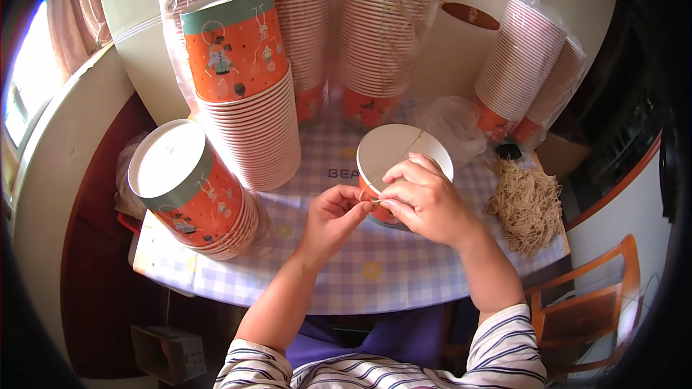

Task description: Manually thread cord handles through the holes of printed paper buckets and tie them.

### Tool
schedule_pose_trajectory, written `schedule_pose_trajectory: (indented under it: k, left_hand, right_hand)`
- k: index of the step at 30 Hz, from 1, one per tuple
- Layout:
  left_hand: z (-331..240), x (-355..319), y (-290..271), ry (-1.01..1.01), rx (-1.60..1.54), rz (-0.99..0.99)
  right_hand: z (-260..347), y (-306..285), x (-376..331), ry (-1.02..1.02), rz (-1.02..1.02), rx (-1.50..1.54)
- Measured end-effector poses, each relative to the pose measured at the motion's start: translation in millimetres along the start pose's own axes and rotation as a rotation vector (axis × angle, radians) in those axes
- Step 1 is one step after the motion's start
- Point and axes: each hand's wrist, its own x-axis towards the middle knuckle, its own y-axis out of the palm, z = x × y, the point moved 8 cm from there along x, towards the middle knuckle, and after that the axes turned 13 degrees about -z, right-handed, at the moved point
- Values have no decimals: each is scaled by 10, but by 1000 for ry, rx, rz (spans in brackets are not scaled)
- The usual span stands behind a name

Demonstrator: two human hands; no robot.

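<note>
An orange paper bucket (360,187) stands in front of me at the middle of the table, its white round top facing up. A thin tan string (396,160) runs across that top from the far rim to the near side. There my left hand (333,217) pinches the string between thumb and forefinger. My right hand (427,200) is closed on the string too, its fingertips almost meeting the left ones, and it covers part of the bucket's right side. Whether the string is knotted between my fingers is too small to tell.
To the right lies a heap of tan strings (528,205), beside a small black object (508,151). Stacked paper buckets (249,130) stand at left, with a shorter stack (209,202) nearer. Plastic-wrapped stacks (389,29) line the back. Crumpled clear plastic (454,126) lies behind my bucket.
</note>
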Motion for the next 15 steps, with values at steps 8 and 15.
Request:
schedule_pose_trajectory:
  k: [8,15]
  left_hand:
    - [27,-31,109,-33,13,98]
    - [112,-28,108,-93,16,92]
  right_hand:
    - [34,0,-225,-9,-221,-101]
    - [-11,22,-377,-21,-365,-137]
